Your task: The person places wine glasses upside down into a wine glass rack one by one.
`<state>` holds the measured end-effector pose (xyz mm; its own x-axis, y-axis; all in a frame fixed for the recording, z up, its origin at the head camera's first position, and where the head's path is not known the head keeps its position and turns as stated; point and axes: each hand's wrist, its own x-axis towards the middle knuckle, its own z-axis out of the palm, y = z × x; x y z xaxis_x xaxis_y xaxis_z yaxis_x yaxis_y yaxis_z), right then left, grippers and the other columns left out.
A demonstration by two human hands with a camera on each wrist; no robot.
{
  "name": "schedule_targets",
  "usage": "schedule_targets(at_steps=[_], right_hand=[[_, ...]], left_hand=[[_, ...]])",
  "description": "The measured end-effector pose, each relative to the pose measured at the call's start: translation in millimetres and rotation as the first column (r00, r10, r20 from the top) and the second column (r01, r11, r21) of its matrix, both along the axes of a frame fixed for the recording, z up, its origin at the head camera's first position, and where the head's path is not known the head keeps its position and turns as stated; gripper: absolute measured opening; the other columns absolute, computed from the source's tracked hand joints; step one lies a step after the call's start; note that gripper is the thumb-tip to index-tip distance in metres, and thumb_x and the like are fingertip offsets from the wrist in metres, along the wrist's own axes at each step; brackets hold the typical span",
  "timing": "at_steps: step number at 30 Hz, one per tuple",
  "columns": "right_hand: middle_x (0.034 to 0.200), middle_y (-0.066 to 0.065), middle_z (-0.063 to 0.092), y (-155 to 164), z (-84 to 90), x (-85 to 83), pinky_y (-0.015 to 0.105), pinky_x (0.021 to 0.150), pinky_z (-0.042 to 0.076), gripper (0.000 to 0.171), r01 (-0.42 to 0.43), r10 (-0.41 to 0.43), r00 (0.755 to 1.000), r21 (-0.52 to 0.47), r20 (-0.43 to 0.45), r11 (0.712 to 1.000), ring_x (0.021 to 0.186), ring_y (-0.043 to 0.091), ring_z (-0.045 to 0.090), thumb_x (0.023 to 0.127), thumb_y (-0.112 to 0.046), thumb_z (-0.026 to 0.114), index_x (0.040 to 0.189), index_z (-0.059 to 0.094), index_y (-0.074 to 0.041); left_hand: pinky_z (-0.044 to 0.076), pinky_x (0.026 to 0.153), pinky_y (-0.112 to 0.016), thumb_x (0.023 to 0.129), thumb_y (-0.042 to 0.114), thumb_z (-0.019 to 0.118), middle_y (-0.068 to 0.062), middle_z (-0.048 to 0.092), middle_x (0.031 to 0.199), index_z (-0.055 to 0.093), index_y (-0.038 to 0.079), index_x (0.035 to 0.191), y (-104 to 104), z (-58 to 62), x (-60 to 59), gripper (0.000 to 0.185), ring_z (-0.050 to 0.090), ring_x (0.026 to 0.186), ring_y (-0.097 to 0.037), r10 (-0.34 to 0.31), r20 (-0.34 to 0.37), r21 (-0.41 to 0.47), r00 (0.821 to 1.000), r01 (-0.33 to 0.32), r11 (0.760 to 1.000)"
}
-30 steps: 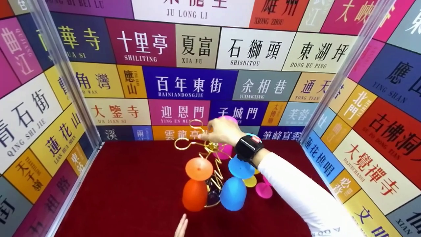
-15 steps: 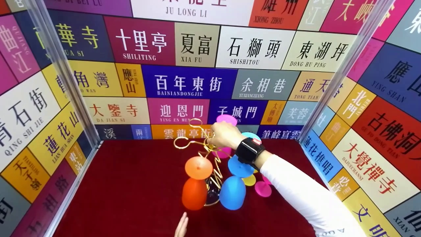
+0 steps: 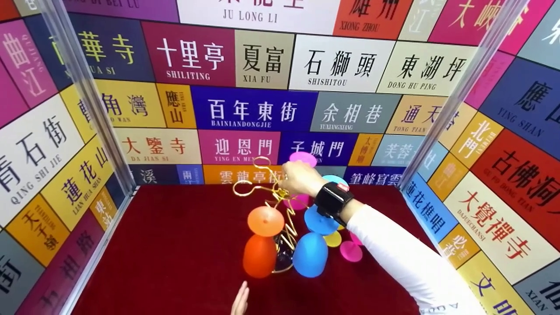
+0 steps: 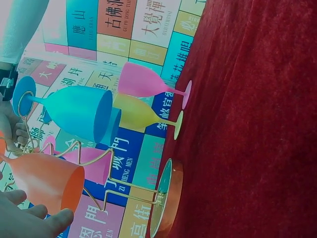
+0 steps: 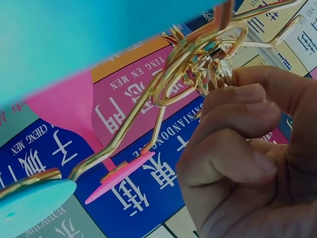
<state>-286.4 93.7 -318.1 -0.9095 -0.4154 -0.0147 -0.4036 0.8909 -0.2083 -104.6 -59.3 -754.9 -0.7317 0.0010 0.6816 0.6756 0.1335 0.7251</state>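
The gold rack (image 5: 173, 64) is pinched near its top by the right fingers (image 5: 237, 114); the left fingers (image 4: 58, 220) are extended.

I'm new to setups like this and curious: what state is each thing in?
Gold rack: upright, partly filled.
Orange goblet: hanging upside down.
Blue goblets: hanging upside down.
Hanging pink goblet: upside down.
Yellow goblet: standing upright.
Standing pink goblet: upright.
Right hand: pinching the rack's top.
Left hand: open, holding nothing.

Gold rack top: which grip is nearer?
Right. The right grip holds the gold rack top; the left grip is apart from it, below the orange goblet in the head view.
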Motion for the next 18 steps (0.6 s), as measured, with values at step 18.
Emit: schedule_targets(at_steps=[18], right_hand=[[0.056, -0.003, 0.052, -0.4, 10.9, 4.6, 0.027, 0.051, 0.042, 0.024, 0.006, -0.005, 1.000, 0.044, -0.009, 0.999, 0.054, 0.015, 0.050, 0.078, -0.018, 0.063, 0.057, 0.052, -0.016]], left_hand=[[0.051, 0.084, -0.051, 0.100, 0.022, 0.037, 0.012, 0.030, 0.151, 0.037, 0.001, 0.140, 14.7, 73.9, 22.6, 0.045, 0.033, 0.134, 0.004, 0.192, 0.064, 0.003, 0.979, -0.193, 0.981]])
